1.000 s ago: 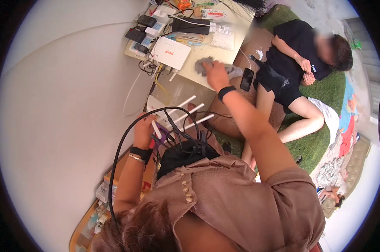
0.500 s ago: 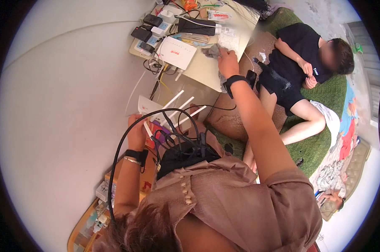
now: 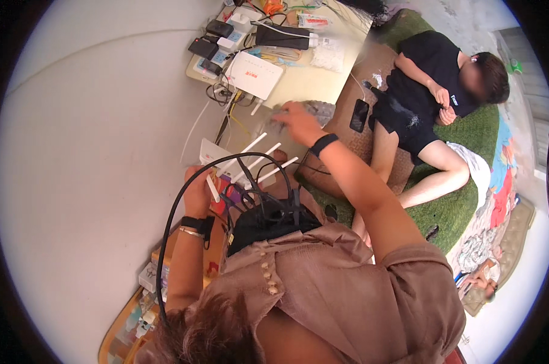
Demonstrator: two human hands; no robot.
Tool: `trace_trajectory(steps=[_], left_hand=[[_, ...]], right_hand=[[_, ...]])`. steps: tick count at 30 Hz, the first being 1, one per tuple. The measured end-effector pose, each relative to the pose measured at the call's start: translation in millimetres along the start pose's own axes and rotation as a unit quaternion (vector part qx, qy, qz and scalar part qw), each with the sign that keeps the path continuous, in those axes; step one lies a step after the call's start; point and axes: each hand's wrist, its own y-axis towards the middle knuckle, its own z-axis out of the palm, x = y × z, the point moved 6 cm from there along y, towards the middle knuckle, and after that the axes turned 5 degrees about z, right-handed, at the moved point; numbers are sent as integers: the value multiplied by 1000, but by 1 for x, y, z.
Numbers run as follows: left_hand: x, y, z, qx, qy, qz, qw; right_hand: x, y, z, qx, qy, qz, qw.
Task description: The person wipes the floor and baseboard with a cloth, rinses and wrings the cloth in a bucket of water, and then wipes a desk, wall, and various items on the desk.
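Observation:
My left hand is closed on the edge of a white router, below the table's near edge. Several white antennas stick out from it toward my body. With my right hand I hold a grey cloth, in front of the table's near edge and above the antennas. The cloth is blurred, and part of it is hidden by the hand. Another white router lies on the cream table, just beyond my right hand.
Plugs and adapters fill a power strip at the table's left. Beyond lie a black power bank and a clear packet. A black cable arcs past my left arm. A person sits at right on a green cover, near a phone.
My right hand has drawn the grey cloth off the tabletop, toward me and to the left, over the antennas. My left hand stays on the lower router.

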Motion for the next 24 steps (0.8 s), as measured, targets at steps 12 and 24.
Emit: trace_trajectory(steps=[12,24], left_hand=[[-17,1,-18,-26,-69,14,997],[-37,14,-49,-74,-123,-28,989]], right_hand=[[-80,-30,-15,-118,-132,171,969],[-66,-141,3,-121,161,154,967]])
